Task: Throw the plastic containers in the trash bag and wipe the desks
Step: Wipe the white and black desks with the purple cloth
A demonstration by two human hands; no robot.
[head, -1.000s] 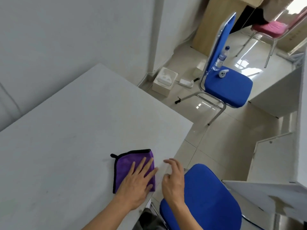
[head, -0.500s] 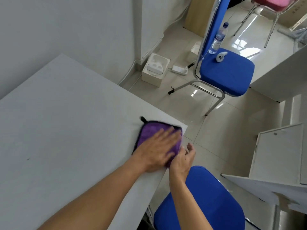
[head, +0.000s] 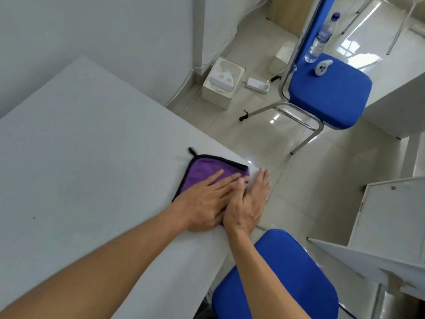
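Note:
A purple cloth with black trim (head: 202, 170) lies flat near the right corner of the white desk (head: 92, 157). My left hand (head: 207, 201) presses on the cloth with straight fingers. Beside it, my right hand (head: 249, 203) lies flat at the desk's right edge, its fingers straight, its thumb side over the cloth's near corner. A clear plastic water bottle (head: 320, 39) stands on the far blue chair (head: 328, 93). No trash bag is in view.
A second blue chair (head: 280, 279) sits just below the desk's right edge. On the floor by the wall are a white open box (head: 222, 81) and a power strip (head: 257, 85). White cabinets (head: 391, 217) stand at right. A small white device (head: 323, 66) rests on the far chair.
My left hand has slid the cloth along the desk to its far right corner. My right hand, earlier raised and curled by the edge, now lies flat beside the left.

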